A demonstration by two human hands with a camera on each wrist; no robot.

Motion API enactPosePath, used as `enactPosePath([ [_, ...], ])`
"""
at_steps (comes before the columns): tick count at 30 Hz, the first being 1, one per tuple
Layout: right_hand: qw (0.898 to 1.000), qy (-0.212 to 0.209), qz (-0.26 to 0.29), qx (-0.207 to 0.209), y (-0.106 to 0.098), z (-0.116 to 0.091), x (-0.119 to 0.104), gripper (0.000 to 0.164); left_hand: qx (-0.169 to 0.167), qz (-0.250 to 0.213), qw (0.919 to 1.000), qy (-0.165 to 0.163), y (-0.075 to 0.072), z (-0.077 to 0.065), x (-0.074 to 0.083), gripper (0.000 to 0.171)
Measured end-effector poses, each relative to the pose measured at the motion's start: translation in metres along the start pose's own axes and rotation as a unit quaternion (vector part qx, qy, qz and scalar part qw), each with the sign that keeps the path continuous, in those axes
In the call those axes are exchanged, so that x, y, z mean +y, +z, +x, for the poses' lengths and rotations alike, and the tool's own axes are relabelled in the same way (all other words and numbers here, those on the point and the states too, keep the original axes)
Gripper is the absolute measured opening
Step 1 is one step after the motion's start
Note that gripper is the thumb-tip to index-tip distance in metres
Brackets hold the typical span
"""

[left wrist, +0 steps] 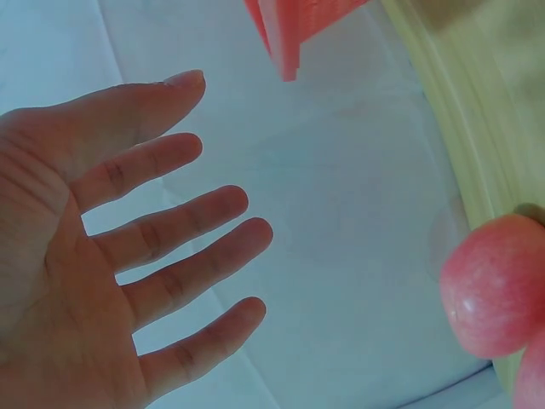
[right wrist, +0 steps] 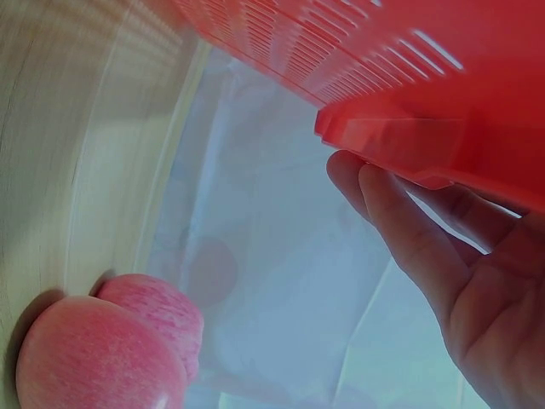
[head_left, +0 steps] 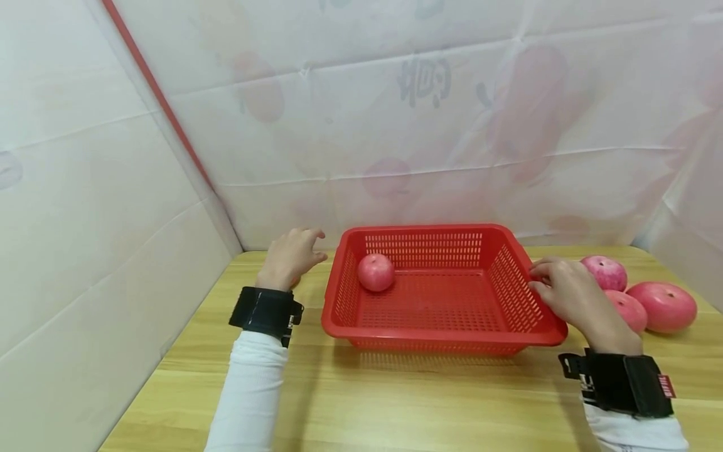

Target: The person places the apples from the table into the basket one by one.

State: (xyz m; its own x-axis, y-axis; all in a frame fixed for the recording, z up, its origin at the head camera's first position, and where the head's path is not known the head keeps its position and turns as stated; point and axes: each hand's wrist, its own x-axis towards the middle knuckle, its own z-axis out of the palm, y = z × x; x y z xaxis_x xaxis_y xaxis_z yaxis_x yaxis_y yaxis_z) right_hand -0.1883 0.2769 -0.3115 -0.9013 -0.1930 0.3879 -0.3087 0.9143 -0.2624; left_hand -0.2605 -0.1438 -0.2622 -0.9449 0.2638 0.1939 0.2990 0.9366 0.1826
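Behind everything, a whitish sheet [head_left: 361, 125] is hung as a wall, and pale pink shapes are seen on it; down its left part a red stripe [head_left: 158, 94] is drawn. Before it, the bench [head_left: 423, 402] of yellow, wood-grained surface is placed.

In the middle of the far part of the bench, between the two hands, the basket [head_left: 446, 337] is found. It is made in bright red, slightly shiny, rectangular in form, with rounded corners and a wide, smooth rim. Its walls and its floor are pierced by many small slots, through which light is passed onto the wood. By the right hand [head_left: 582, 295] the right part of the rim is grasped, with the fingers bent over it. The left hand [head_left: 290, 254] is held free near the left side, apart from the basket, its fingers loosely spread and nothing grasped. Around each wrist a black band [head_left: 268, 311] is worn over a white sleeve [head_left: 254, 383].

To the right of the basket, three fruits are gathered close together: a broad pinkish-red fruit [head_left: 663, 306], a fruit mottled in magenta [head_left: 605, 273], and a pink one [head_left: 626, 309], partly covered by the right hand. Inside the basket, near its left wall, a single round fruit [head_left: 376, 273] is contained, smooth and coral pink. Near the left hand, in the left wrist view, a rosy fruit [left wrist: 494, 285] is shown beside another fruit [left wrist: 535, 379], which is cut by the picture's edge.
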Motion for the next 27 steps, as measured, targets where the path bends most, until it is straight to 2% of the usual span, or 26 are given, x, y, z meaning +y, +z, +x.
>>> enactPosePath([
  [8,1.0,-0.007,0.003,0.004,0.0,-0.001,0.0,0.016,-0.008,0.012,0.9999,-0.006,0.0,-0.003,-0.011,0.041],
  [15,1.0,-0.017,0.006,0.011,0.001,0.001,0.001,0.014,-0.012,-0.001,0.9998,-0.018,-0.002,-0.005,-0.02,0.043],
  [21,1.0,-0.024,0.0,0.019,0.0,0.001,0.003,0.013,-0.028,-0.01,0.9993,-0.021,0.003,-0.008,-0.023,0.044],
  [27,1.0,-0.017,0.007,0.01,0.0,0.0,0.003,0.015,-0.023,-0.006,0.9993,-0.029,0.006,-0.012,-0.03,0.043],
])
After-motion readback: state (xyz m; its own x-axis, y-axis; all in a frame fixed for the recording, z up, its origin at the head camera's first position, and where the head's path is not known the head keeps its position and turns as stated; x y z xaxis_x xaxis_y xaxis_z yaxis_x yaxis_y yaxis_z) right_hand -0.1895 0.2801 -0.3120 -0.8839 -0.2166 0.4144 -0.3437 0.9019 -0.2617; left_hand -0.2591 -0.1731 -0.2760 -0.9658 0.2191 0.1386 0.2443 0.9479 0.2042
